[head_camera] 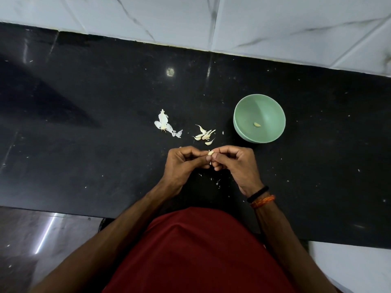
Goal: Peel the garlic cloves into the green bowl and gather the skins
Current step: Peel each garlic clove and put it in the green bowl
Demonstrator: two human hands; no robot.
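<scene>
A small pale garlic clove (pixel 210 153) is pinched between the fingertips of my left hand (pixel 184 163) and my right hand (pixel 234 163), just above the black counter. Several unpeeled cloves (pixel 204 134) lie in a loose heap right behind my hands. Left of that heap sits a clump of white papery skin (pixel 166 124). The green bowl (pixel 243 115) stands to the right of the heap, upright, with one peeled clove (pixel 257 124) on its bottom. Tiny skin flakes (pixel 213 180) dot the counter below my hands.
The black stone counter (pixel 84 123) runs left and right, ending at a white marble-tiled wall (pixel 275 22) behind. Its front edge is against my red shirt (pixel 201 250). Grey floor (pixel 31 240) shows at the lower left. Bracelets (pixel 260 197) circle my right wrist.
</scene>
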